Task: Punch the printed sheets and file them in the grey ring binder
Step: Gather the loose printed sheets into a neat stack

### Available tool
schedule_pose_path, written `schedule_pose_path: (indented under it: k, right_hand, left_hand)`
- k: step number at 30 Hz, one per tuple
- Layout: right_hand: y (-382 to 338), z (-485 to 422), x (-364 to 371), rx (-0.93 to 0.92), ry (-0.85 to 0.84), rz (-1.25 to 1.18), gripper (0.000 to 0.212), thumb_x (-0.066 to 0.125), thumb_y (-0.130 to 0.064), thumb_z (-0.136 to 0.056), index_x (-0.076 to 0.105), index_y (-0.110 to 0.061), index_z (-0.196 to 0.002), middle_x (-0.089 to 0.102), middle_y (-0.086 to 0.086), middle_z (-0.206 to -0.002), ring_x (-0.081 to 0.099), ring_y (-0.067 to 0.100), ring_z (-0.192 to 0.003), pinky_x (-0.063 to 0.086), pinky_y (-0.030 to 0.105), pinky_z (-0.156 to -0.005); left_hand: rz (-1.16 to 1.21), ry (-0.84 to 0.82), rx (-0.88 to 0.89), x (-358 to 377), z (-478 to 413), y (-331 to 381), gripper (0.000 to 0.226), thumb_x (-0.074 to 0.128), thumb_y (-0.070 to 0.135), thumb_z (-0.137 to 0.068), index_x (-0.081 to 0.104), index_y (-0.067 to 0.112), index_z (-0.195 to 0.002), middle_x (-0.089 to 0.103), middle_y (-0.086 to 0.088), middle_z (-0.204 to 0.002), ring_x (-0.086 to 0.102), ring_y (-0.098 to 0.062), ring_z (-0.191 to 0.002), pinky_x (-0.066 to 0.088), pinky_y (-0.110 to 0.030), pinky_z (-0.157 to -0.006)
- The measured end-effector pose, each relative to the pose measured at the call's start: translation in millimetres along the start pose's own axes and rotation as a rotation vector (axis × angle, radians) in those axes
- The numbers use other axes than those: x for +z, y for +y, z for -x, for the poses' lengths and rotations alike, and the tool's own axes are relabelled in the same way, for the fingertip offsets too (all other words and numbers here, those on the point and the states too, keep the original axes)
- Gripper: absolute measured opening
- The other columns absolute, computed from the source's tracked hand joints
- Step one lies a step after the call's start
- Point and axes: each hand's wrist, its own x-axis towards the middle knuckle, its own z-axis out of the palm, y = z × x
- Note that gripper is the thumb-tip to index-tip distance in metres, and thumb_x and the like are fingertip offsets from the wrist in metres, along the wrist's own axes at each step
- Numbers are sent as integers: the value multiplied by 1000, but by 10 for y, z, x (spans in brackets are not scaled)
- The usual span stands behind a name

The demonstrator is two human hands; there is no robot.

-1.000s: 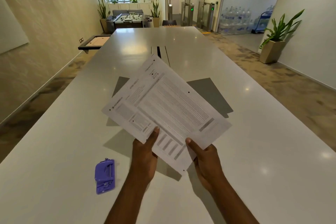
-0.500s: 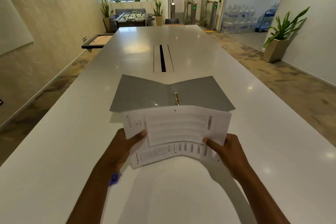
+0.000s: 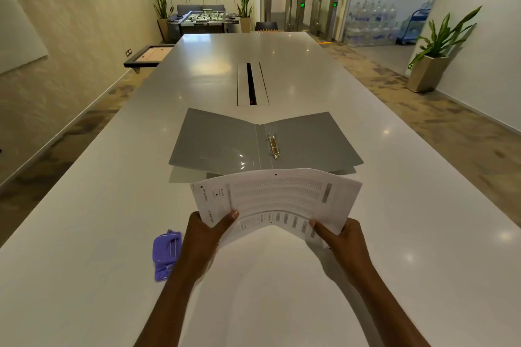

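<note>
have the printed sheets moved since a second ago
Yes. The printed white sheets were held up in front of the open grey ring binder, hiding most of it; now they sit lower and nearer, at its near edge, with the rings uncovered.

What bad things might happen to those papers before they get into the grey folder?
1. The printed sheets are bowed between the left hand and right hand, so they might crease.
2. The stack looks fanned, so the punched holes may not line up over the rings of the grey ring binder.
3. The rings look shut; pushing paper on could tear the holes.
</note>
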Motion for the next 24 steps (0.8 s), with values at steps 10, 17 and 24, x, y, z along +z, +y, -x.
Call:
schedule_pose_path:
  k: [10,17,24]
  right_hand:
    - [-995,-31,-84,-525,275,400,90,85,-26,-82,36,-21,-157,41,-3,-161,39,10,-145,37,31,-116]
    - [-1761,-92,281,-713,-202,973,82,78,-32,-88,35,-32,-158,37,-7,-164,37,15,-148,25,27,-117]
    - [-1985,-163,379,-584,-319,975,30,68,-31,-97,72,-28,-126,74,-4,-126,68,17,-111,48,27,-91]
  left_hand:
    - [-104,0,149,-41,-62,179,23,81,16,-87,67,31,-97,76,2,-98,75,-17,-85,63,-19,-61]
    - [-179,-53,303,-77,-101,394,31,82,21,-87,68,48,-95,76,14,-95,75,-17,-88,63,-19,-67]
    - [-254,-130,353,-183,-24,604,20,78,35,-80,74,53,-86,73,40,-81,77,-10,-82,64,-19,-69]
